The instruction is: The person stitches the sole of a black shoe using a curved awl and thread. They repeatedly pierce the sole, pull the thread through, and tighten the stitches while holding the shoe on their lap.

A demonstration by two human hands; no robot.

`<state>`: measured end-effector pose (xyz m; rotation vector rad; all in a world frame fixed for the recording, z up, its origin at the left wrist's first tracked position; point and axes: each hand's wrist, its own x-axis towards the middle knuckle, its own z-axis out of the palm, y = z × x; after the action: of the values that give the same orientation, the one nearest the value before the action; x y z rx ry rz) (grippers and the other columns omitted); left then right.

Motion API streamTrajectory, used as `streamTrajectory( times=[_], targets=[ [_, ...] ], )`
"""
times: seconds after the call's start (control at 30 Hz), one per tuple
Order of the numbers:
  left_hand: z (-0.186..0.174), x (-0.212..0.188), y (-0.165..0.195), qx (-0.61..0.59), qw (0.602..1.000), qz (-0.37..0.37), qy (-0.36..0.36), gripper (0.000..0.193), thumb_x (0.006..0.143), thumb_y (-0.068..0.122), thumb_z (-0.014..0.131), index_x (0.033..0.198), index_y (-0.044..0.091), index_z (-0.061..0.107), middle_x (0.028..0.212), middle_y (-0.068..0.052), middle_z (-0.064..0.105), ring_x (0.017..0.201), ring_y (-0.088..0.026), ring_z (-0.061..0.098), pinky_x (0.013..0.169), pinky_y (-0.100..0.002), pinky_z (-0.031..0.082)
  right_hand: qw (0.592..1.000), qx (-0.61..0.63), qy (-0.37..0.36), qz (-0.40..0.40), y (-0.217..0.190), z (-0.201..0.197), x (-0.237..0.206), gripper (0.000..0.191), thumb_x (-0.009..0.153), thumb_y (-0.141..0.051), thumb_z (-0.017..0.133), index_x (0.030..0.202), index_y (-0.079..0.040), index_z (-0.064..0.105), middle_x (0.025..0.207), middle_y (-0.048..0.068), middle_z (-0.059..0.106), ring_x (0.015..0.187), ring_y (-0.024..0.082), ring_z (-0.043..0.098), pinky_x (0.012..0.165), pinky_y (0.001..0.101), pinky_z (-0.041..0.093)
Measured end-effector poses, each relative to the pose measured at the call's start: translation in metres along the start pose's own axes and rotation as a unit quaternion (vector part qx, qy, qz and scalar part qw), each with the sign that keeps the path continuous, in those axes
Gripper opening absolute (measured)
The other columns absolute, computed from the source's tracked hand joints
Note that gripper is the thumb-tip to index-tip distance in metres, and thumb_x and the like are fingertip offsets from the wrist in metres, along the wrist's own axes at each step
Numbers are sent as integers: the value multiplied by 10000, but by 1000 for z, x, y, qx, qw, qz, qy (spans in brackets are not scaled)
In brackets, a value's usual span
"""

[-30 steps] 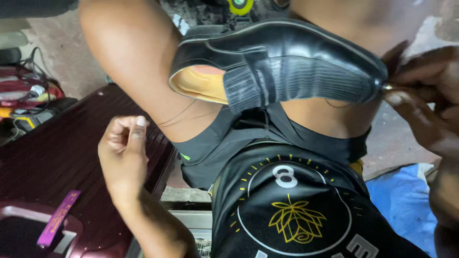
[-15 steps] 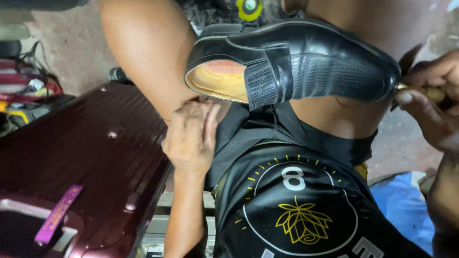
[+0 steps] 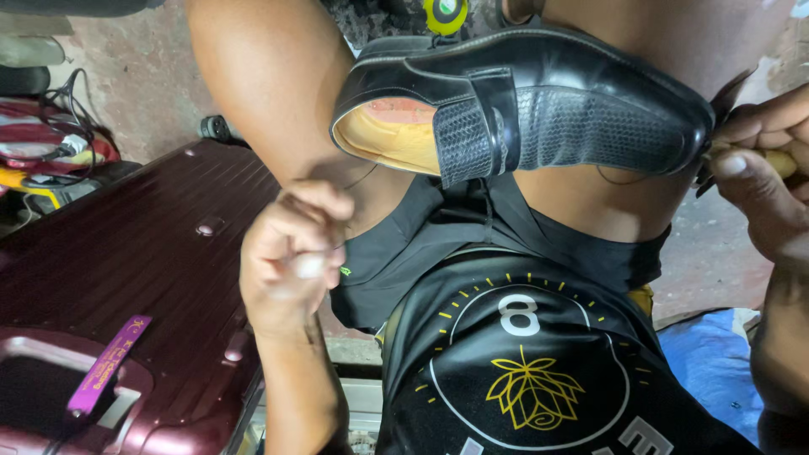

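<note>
While the left hand (image 3: 291,253) pinches a thin thread (image 3: 358,179) in closed fingers just below the black shoe (image 3: 539,105), the right hand (image 3: 763,164) grips a yellow-handled tool (image 3: 779,160) at the shoe's toe. The shoe rests on the person's lap, right of the dark red suitcase (image 3: 126,270). It looks like a stitching step; next, the thread likely needs pulling tight. Compared with 1 second ago, the left hand has moved closer to the shoe.

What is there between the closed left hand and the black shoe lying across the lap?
In the head view, only the bare thigh and a thin thread lie between the left hand and the black shoe.
</note>
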<state>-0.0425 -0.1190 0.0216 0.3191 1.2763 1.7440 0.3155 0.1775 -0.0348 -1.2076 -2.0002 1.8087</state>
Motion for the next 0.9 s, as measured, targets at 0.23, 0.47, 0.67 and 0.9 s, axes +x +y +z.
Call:
streamTrajectory(
  times=[0.23, 0.47, 0.67, 0.9],
  targets=[
    [-4, 25, -12, -332, 933, -35, -134, 199, 964, 177, 731, 890, 54, 593, 834, -63, 548, 785, -129, 504, 578, -170, 513, 995, -53, -19, -83, -29, 20, 6, 275, 1150, -199, 611, 1251, 17, 473, 1016, 97, 651, 825, 49, 612, 754, 163, 509],
    [13, 38, 13, -162, 981, -51, -97, 152, 985, 108, 736, 939, -19, 665, 837, -95, 601, 639, -136, 585, 566, -170, 540, 999, -24, -6, -25, -43, 28, 2, 259, 1170, -176, 628, 1224, 30, 481, 985, 99, 653, 734, 30, 546, 713, 149, 455],
    [41, 53, 17, 279, 958, -61, -35, 106, 1023, 8, 675, 1098, -22, 742, 981, -62, 625, 796, -90, 637, 698, -208, 587, 995, -62, -17, -75, -51, 31, 5, 302, 1155, -197, 608, 1244, 47, 454, 983, 106, 650, 778, 42, 597, 716, 155, 476],
    [53, 85, 10, 475, 858, 47, -188, 105, 905, -7, 614, 995, -6, 669, 943, -131, 632, 916, -305, 638, 908, -369, 493, 986, -154, -1, -63, -65, 35, 7, 267, 1155, -171, 643, 1223, 53, 513, 955, 132, 655, 710, 73, 600, 655, 186, 468]
  ],
)
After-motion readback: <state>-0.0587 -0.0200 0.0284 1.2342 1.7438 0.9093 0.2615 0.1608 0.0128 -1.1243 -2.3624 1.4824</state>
